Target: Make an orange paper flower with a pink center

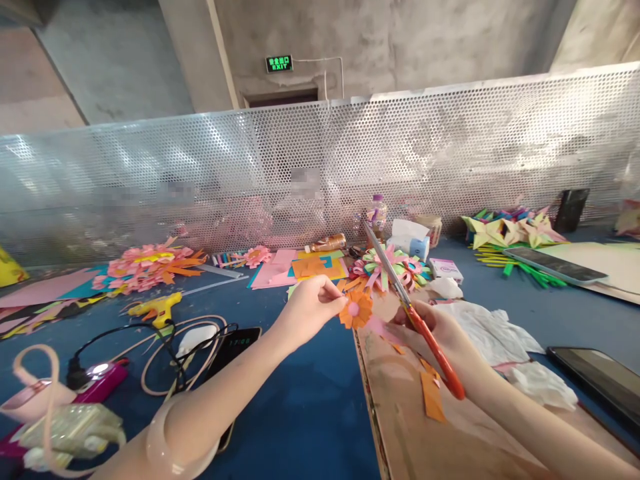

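Note:
Between the pinched fingertips of my left hand (pixel 313 310) is a small orange paper flower (pixel 364 312) with a pink centre. My right hand (pixel 440 332) is closed around a pair of scissors (pixel 434 349) with red-orange handles, its blades pointing up and away to the left. A blurred bit of pink paper (pixel 379 325) shows by the right fingertips; whether they grip it I cannot tell. Below the right hand, orange paper scraps (pixel 433 398) lie on a brown cardboard sheet (pixel 405 440). Beyond the flower sits a bunch of multicoloured paper loops (pixel 367 270).
A yellow glue gun (pixel 159 308), looped cables and a magenta power strip (pixel 103 381) lie at left, near a phone (pixel 241 343). Pink paper flowers (pixel 147 268) and coloured sheets (pixel 273 267) are farther back. Crumpled tissues (pixel 487 333) and another phone (pixel 600 380) lie right. A perforated metal panel (pixel 425 147) stands behind.

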### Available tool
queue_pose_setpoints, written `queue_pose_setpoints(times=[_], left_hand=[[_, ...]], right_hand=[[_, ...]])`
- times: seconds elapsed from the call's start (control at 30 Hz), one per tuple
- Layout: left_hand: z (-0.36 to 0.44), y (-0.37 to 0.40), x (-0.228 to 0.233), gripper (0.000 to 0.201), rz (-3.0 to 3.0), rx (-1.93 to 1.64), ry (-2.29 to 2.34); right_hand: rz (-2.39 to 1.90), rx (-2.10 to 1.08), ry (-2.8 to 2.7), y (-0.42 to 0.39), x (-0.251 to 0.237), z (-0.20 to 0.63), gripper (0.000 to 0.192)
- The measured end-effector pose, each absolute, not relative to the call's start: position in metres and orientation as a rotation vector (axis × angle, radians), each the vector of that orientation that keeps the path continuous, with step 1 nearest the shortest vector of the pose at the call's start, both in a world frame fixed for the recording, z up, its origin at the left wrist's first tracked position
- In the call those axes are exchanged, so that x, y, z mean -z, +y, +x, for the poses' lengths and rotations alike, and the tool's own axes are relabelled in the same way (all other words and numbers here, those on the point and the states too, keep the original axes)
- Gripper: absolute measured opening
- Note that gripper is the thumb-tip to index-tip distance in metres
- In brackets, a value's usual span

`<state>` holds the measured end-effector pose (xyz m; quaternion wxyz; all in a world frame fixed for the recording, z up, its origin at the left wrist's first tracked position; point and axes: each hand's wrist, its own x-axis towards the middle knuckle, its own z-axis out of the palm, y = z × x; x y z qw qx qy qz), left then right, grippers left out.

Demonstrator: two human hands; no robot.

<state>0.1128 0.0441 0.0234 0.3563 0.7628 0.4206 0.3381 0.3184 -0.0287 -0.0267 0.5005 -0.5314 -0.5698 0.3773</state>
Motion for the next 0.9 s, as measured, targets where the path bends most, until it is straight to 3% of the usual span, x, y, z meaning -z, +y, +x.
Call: queue_pose_setpoints(times=[0.43,0.57,0.7,0.9], left_hand=[[0.109,0.046,-0.029,0.011,1.899,-0.908,1.085],[0.086,0.068,-0.038,0.009,1.944,-0.736,1.161],[0.072,0.086,-0.028,0.011,1.974,-0.511,1.138],[0.096,0.063,-0.02,0.022,2.004,-0.598,0.967]], right_hand=[[-1.322,-0.889,-1.398,-0.03,0.028,0.318,0.022],[-1.292,-0.905,-1.431,-0.031,0.028,0.323,0.022],[-1.284,-0.909,-1.467,-0.032,0.026,0.325,0.021],[-1.329,-0.875,-1.476,-0.029,0.023,0.321,0.021]])
